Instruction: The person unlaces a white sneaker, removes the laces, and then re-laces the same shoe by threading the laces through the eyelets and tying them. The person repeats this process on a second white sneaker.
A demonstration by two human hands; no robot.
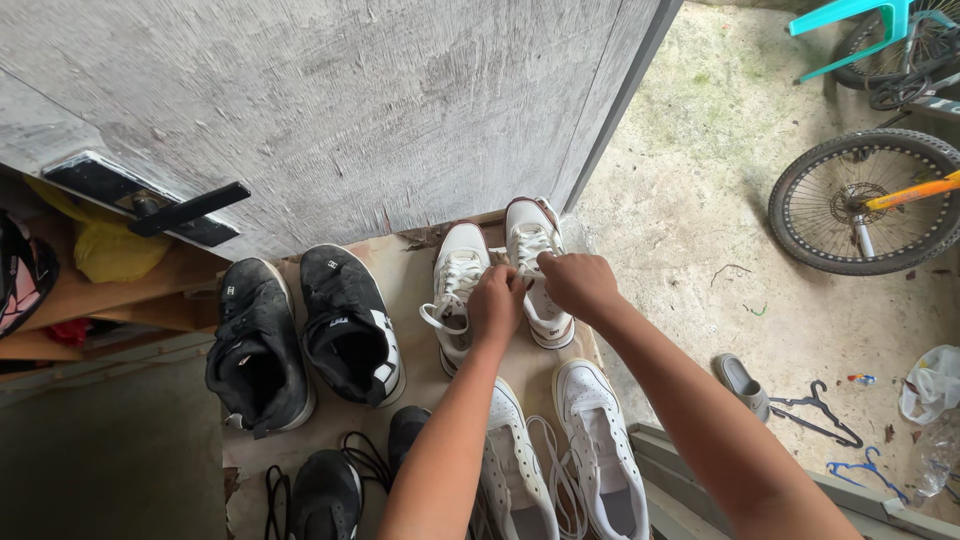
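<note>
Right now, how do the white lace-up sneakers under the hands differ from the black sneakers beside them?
The white lace-up sneakers with brown trim have both hands, left and right, at their laces; the black sneakers with white marks lie untouched. The white pair looks slimmer, the black bulkier. Both pairs point toward the grey door.

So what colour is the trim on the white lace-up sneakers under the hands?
Dark reddish-brown trim on the white lace-up sneakers, seen best in the head view.

We see our left hand (494, 303) and right hand (577, 282) pinching the laces of two white sneakers (462, 280), with black sneakers (300, 335) resting just beside them on cardboard (400, 280).
</note>
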